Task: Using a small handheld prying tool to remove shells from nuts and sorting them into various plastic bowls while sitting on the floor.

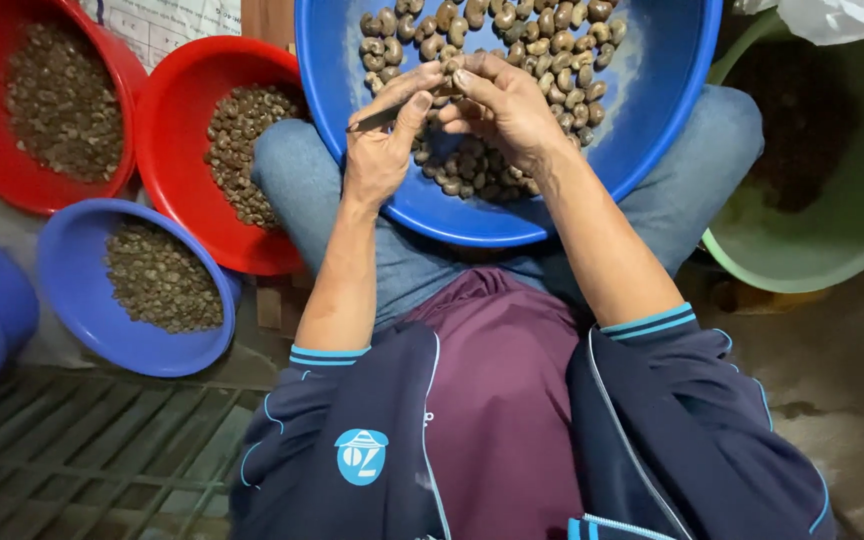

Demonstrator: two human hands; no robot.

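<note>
Cashew nut (445, 68) sits pinched between my fingertips at twelve o'clock over the blue bowl (672, 90) on my lap. My left hand (382, 150) grips a thin blade (372, 122); my right hand (507, 110) curls closed around the nut.

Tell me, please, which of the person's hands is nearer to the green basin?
The right hand. It works over the blue basin's middle, on the green basin's side; the left hand, holding a small tool, is farther away.
</note>
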